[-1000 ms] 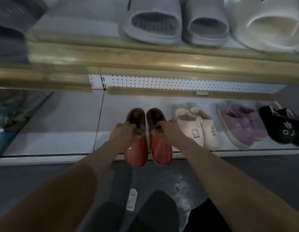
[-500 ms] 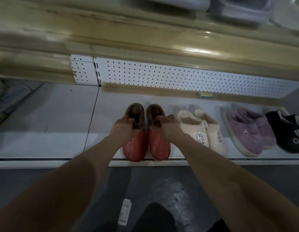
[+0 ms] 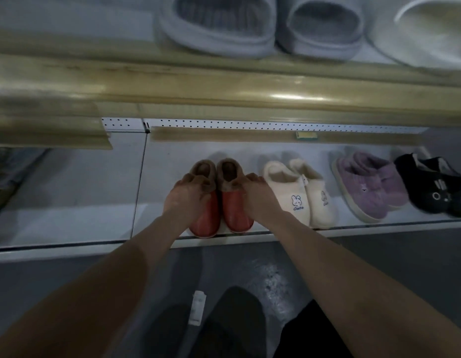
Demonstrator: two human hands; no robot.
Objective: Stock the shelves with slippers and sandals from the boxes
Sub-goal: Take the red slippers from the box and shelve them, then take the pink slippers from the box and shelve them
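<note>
Left hand (image 3: pixel 188 200) and right hand (image 3: pixel 260 200) each grip one of the red slippers (image 3: pixel 235 213) on the lower shelf (image 3: pixel 170 166).

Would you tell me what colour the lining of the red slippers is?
Brown lining, best seen in the head view.

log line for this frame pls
state: red slippers on bottom shelf | left hand: grips left collar | right hand: grips right collar | beside: cream slippers

The cream slipper (image 3: pixel 288 195) carries a small rabbit drawing with the word "Cute" under it. The second cream slipper (image 3: pixel 323 205) has similar print, too small to read.
</note>
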